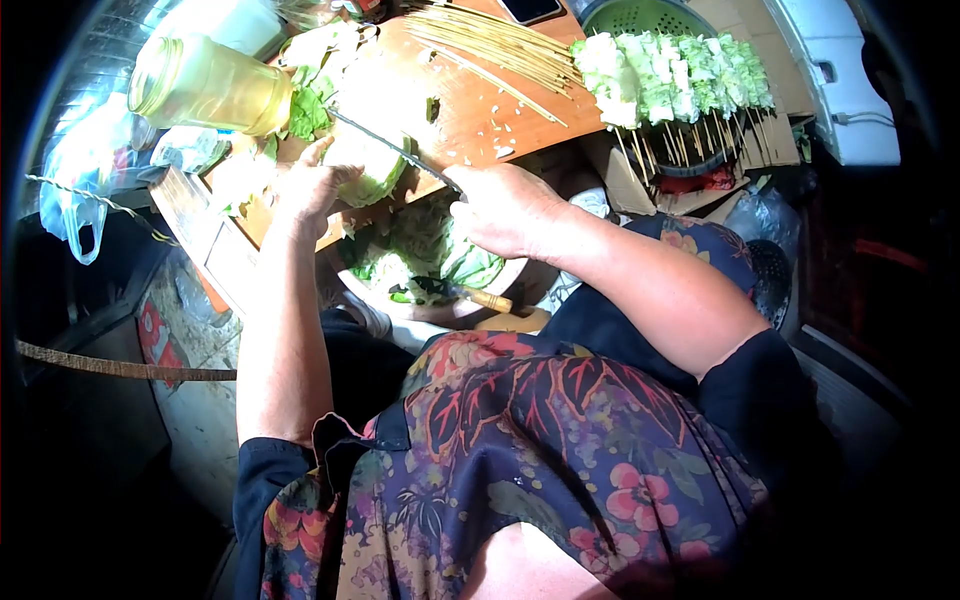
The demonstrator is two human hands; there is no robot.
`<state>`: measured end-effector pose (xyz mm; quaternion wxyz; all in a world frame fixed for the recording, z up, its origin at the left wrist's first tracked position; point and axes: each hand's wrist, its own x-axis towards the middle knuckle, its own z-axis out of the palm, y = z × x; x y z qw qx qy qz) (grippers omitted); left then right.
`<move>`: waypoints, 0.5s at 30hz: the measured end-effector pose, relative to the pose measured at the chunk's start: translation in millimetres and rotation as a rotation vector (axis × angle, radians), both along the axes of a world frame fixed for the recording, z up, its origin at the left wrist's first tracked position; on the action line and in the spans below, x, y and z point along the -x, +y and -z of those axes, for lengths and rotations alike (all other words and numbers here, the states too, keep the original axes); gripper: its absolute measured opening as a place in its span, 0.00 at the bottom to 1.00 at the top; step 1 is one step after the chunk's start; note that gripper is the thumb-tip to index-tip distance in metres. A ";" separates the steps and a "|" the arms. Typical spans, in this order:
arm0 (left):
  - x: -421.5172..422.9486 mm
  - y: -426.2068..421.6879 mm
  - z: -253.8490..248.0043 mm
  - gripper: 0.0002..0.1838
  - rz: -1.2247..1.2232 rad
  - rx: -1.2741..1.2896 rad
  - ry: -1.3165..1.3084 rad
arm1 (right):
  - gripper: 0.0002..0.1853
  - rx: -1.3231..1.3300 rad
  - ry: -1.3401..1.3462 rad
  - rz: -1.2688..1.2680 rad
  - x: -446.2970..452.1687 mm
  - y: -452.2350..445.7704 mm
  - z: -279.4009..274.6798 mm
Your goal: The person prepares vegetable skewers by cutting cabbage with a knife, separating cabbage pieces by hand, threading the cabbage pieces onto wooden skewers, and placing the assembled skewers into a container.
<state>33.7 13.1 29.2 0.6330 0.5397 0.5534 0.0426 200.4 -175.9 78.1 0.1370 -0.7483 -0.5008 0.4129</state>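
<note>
A pale green cabbage piece [372, 178] lies at the near edge of the wooden board [480, 115]. My left hand [308, 190] grips its left side, the fingers bent against it. In my right hand [508, 212] is a knife [395, 150], its handle mostly hidden in the closed fingers. The thin blade slants up and left across the top of the cabbage; glare hides whether it has cut in. Below the board's edge, a bowl [455, 312] holds loose cabbage leaves [470, 258] and a tool with a yellowish wooden handle [488, 299].
Bamboo skewers [500, 45] lie across the board's far side. Skewered cabbage [675, 78] rests at the right above a cardboard box [620, 170], near a green colander [650, 14]. A jar of yellowish liquid [210, 85] and plastic bag [85, 180] are at left. A phone [530, 8] lies at the back.
</note>
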 end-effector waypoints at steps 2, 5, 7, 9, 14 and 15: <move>1.2 -3.1 -5.1 0.38 -0.008 0.022 0.007 | 0.19 0.010 0.013 -0.022 0.2 -3.1 3.3; 1.0 -4.5 -5.1 0.38 -0.011 0.023 -0.035 | 0.17 -0.031 0.009 -0.041 -1.3 -2.8 7.7; 0.8 -4.4 -3.4 0.36 0.015 -0.030 -0.031 | 0.15 0.027 0.025 -0.055 -1.4 0.3 4.2; -1.4 -7.7 -7.4 0.36 0.021 -0.042 -0.025 | 0.15 -0.002 0.008 -0.120 -1.8 2.0 -5.1; -3.6 -10.6 -12.7 0.36 0.022 -0.025 -0.014 | 0.13 0.047 0.076 -0.071 -1.2 5.9 -4.1; -4.6 -10.9 -13.8 0.35 0.015 -0.008 0.011 | 0.13 0.001 0.032 -0.164 -1.5 6.7 -5.7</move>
